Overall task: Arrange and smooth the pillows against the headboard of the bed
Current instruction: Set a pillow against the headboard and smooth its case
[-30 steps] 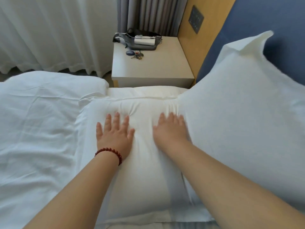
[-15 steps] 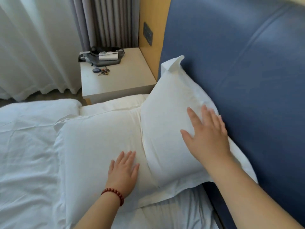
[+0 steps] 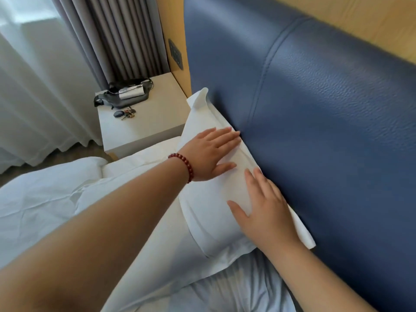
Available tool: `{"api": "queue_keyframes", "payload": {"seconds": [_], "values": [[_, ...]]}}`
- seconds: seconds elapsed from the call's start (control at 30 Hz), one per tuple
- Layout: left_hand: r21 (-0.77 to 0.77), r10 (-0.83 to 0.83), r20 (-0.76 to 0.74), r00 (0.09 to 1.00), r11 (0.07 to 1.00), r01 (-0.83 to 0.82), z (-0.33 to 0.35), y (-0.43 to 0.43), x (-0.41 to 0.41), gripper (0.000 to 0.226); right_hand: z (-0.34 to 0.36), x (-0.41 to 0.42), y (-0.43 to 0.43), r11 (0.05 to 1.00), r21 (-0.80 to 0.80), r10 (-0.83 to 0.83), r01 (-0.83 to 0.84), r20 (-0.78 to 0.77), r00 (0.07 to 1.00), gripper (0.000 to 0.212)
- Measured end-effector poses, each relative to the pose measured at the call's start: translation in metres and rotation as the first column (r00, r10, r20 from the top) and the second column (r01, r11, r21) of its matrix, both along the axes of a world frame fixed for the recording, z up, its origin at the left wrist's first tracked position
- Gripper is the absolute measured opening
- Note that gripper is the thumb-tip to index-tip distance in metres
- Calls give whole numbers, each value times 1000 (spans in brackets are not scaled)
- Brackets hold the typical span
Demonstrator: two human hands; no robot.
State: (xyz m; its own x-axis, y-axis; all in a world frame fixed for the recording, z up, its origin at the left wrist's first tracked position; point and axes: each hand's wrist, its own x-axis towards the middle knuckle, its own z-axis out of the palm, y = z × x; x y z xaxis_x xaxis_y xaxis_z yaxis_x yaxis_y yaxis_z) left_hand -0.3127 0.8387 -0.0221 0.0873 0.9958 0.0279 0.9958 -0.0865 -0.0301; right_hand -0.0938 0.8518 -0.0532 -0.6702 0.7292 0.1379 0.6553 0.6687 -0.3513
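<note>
A white pillow [image 3: 209, 212] leans tilted against the blue padded headboard [image 3: 326, 131]. My left hand [image 3: 211, 154], with a red bead bracelet at the wrist, lies flat on the pillow's upper part, fingers straight and reaching the headboard. My right hand [image 3: 267, 210] presses flat on the pillow lower down, close to the headboard. A second white pillow [image 3: 139, 181] lies flat on the bed under my left forearm, mostly hidden.
A beige nightstand [image 3: 155, 122] stands beyond the pillow, with a grey waist bag [image 3: 123, 96] and keys [image 3: 126, 114] on it. White duvet [image 3: 38, 199] covers the bed at left. Grey and white curtains hang behind. A wooden panel with a switch plate [image 3: 176, 54] borders the headboard.
My left hand left the flat pillow and now lies on the leaning pillow's upper part. My right hand stayed on that pillow, and the view swung toward the headboard.
</note>
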Motion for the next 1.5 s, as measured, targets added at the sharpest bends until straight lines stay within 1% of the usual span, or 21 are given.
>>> {"api": "queue_keyframes", "payload": {"seconds": [0.1,0.17,0.23,0.27,0.37,0.53,0.6,0.7,0.77,0.87,0.93,1.0,1.07,1.1,1.2,1.27,1.3,1.33,1.4,1.43,1.5], "values": [[-1,-42,-35,999,999,42,-5,1,-13,67,0,-6,4,998,-55,-15,13,-41,999,78],[112,-103,-79,992,987,112,-4,0,-14,56,-1,-11,5,998,-66,-19,17,-44,999,75],[283,-189,-143,971,933,223,-6,2,-12,41,-2,-17,6,994,-104,-39,31,-76,996,72],[320,-228,-155,961,909,268,-8,2,-10,36,-1,-20,7,992,-126,-42,30,-95,995,71],[256,-293,-90,952,917,306,-9,-1,-6,35,-1,-25,8,989,-150,-21,1,-135,991,67],[27,-203,-54,978,978,205,-7,-17,-16,62,0,-28,-7,988,-152,14,-37,-155,988,65],[-3,-172,-72,983,985,172,-2,-24,-17,64,4,-27,-15,983,-172,44,-71,-161,986,65],[27,-150,-89,985,988,153,9,-33,-19,59,17,-27,-32,968,-200,121,-150,-149,981,66],[50,-148,-79,986,987,152,14,-41,-25,54,22,-26,-38,982,-107,147,-155,-74,986,66],[39,-73,-33,997,996,74,15,-53,-31,54,27,-18,-25,1000,1,19,-19,42,999,67],[19,-18,-17,1000,1000,19,15,-56,-29,57,33,-13,-20,996,70,-50,50,-3,999,65],[3,16,-3,1000,1000,-16,14,-55,-25,58,40,-17,-27,993,109,52,-41,-106,993,64],[-5,32,3,999,999,-32,14,-54,-23,59,35,-24,-39,979,64,200,-195,-84,976,71],[-4,42,-2,999,999,-42,13,-56,-24,59,27,-25,-41,976,33,215,-214,-37,976,73],[-6,57,-30,998,998,-57,10,-61,-26,55,-1,0,-31,990,-134,57,-51,48,997,79],[-22,61,-30,998,998,-61,8,-60,-25,56,-12,23,-33,945,-312,-122,100,-49,991,86],[-23,67,-24,997,997,-68,7,-59,-24,57,-14,32,-38,925,-359,-178,127,-114,977,86],[-16,80,-18,997,997,-81,6,-57,-23,58,-12,36,-44,933,-340,-190,118,-187,964,81],[2,115,-10,993,993,-115,6,-54,-24,59,0,33,-49,991,-119,-86,53,-288,954,71],[3,125,-7,992,992,-125,7,-53,-25,59,6,26,-48,999,-34,-31,21,-307,951,68],[-4,119,-5,993,993,-119,8,-51,-25,58,22,7,-42,1000,14,23,-20,-251,968,67]]}}
